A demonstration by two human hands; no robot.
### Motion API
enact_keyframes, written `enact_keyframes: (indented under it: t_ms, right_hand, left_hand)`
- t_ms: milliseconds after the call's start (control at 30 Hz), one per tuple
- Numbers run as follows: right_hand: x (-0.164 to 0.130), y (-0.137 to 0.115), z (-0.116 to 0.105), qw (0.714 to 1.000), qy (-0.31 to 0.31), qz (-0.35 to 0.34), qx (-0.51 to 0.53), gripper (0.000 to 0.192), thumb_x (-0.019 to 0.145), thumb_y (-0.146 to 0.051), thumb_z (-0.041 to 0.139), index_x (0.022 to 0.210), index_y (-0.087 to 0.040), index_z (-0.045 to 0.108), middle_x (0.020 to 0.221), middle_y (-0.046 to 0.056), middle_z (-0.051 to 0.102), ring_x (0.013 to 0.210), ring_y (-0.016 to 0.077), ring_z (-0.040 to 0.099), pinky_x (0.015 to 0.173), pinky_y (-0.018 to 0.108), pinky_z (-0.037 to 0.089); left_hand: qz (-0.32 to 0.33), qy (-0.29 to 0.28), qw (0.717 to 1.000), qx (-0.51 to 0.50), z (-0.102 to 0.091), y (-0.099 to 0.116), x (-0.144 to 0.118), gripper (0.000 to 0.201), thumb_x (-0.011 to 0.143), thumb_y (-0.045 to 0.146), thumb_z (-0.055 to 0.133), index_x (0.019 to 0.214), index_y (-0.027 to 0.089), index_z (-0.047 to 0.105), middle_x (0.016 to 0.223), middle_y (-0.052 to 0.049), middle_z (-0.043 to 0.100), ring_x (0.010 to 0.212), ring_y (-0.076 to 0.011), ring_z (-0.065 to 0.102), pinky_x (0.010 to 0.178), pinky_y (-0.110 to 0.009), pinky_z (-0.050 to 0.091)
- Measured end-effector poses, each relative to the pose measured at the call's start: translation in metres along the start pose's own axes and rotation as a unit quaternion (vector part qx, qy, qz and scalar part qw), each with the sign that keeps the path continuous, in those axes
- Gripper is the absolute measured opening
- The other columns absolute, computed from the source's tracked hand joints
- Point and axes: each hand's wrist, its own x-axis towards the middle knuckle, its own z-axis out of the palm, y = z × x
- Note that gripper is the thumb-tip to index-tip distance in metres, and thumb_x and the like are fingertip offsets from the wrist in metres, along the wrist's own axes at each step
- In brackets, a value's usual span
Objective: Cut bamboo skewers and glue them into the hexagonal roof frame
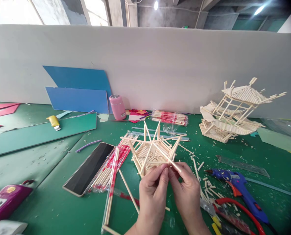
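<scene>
Left hand (152, 189) and right hand (186, 187) pinch one thin stick (172, 162) at the near rim of my hexagonal stick frame (152, 152) | frame floor laid; spokes up; roof missing | finished pavilion model (230, 114) stands far right; glue gun (238, 187) idle beside.

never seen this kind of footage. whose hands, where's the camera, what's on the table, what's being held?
One picture, from a camera worn on a person's head, looking down at their own bare hands. The left hand and right hand together pinch a thin wooden stick at the edge of a hexagonal stick frame. On the green table lie a phone, packs of sticks, a blue glue gun, a pink bottle and a finished stick pavilion model.
</scene>
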Motion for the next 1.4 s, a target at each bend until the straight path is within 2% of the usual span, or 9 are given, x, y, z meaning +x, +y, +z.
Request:
enact_keyframes:
  t_ms: [167,400,667,800,1000,1100,1233,1333,1400]
  right_hand:
    - [0.0,0.001,0.0,1.0,0.002,-0.006,-0.004,0.015,0.084,-0.023,0.053,0.091,-0.021,0.067,0.079,0.003,0.061,0.067,0.0135,0.061,0.058,0.023,0.05]
    - [-0.001,0.002,0.001,1.0,0.001,-0.002,-0.03,0.017,0.084,-0.024,0.052,0.092,-0.019,0.066,0.079,0.003,0.061,0.065,0.0134,0.06,0.056,0.023,0.05]
    - [-0.013,0.002,-0.026,0.995,0.007,0.054,-0.088,0.031,0.081,-0.034,0.056,0.108,-0.019,0.058,0.08,0.003,0.062,0.063,0.0131,0.058,0.058,0.023,0.049]
    - [-0.027,0.005,-0.056,0.984,0.016,0.106,-0.145,0.02,0.082,-0.04,0.054,0.09,-0.022,0.06,0.079,0.002,0.068,0.069,0.0129,0.064,0.059,0.017,0.05]
    - [-0.045,-0.001,-0.086,0.968,-0.057,0.093,-0.225,0.031,0.087,-0.043,0.043,0.064,-0.023,0.05,0.049,-0.004,0.057,0.043,0.0093,0.054,0.042,0.015,0.042]
    - [-0.053,-0.01,-0.085,0.969,-0.114,0.076,-0.207,0.038,0.091,-0.038,0.035,0.058,-0.023,0.044,0.048,-0.004,0.051,0.042,0.0088,0.05,0.044,0.017,0.04]
    - [-0.062,-0.016,-0.069,0.964,-0.187,0.037,-0.187,0.024,0.088,-0.037,0.045,0.069,-0.023,0.049,0.055,-0.004,0.054,0.048,0.01,0.053,0.045,0.016,0.042]
    - [-0.069,-0.014,-0.053,0.966,-0.204,0.026,-0.154,0.011,0.086,-0.034,0.049,0.087,-0.023,0.052,0.063,-0.004,0.059,0.052,0.01,0.057,0.048,0.015,0.046]
    - [-0.073,-0.012,-0.044,0.968,-0.213,0.018,-0.131,0.009,0.086,-0.031,0.049,0.091,-0.024,0.052,0.067,-0.003,0.06,0.054,0.0098,0.058,0.051,0.016,0.048]
  left_hand:
    - [0.138,-0.058,0.972,0.179,-0.006,-0.002,-0.003,0.025,0.079,0.011,0.055,0.098,0.018,0.069,0.08,-0.008,0.066,0.074,-0.0196,0.062,0.074,-0.028,0.049]
    - [0.18,-0.122,0.926,0.307,-0.019,-0.003,-0.011,0.035,0.081,0.011,0.05,0.115,0.01,0.057,0.095,-0.017,0.064,0.086,-0.0248,0.062,0.075,-0.032,0.05]
    - [0.197,-0.171,0.911,0.318,-0.063,0.012,-0.032,0.014,0.083,0.012,0.047,0.077,0.019,0.058,0.072,-0.005,0.057,0.064,-0.0165,0.055,0.056,-0.024,0.045]
    - [0.19,-0.166,0.903,0.349,-0.084,0.025,-0.035,0.022,0.086,0.011,0.04,0.066,0.019,0.045,0.064,0.0,0.046,0.058,-0.0134,0.046,0.052,-0.022,0.039]
    - [0.202,-0.144,0.865,0.436,-0.116,0.026,-0.029,0.034,0.087,0.012,0.044,0.056,0.02,0.031,0.056,0.004,0.034,0.05,-0.0108,0.037,0.048,-0.021,0.033]
    - [0.219,-0.218,0.825,0.474,-0.128,0.021,-0.026,0.018,0.087,0.015,0.045,0.07,0.017,0.049,0.067,-0.001,0.049,0.062,-0.0146,0.045,0.059,-0.027,0.038]
    - [0.262,-0.327,0.713,0.563,-0.127,0.015,-0.024,0.023,0.087,0.01,0.04,0.104,0.016,0.054,0.092,-0.01,0.058,0.082,-0.0232,0.05,0.071,-0.038,0.039]
    - [0.328,-0.35,0.628,0.613,-0.121,0.007,-0.021,0.022,0.086,0.01,0.04,0.101,0.012,0.056,0.095,-0.014,0.058,0.088,-0.0274,0.05,0.072,-0.041,0.037]
    - [0.362,-0.356,0.595,0.623,-0.119,0.002,-0.018,0.017,0.087,0.011,0.041,0.09,0.012,0.058,0.09,-0.012,0.059,0.084,-0.0254,0.051,0.069,-0.039,0.037]
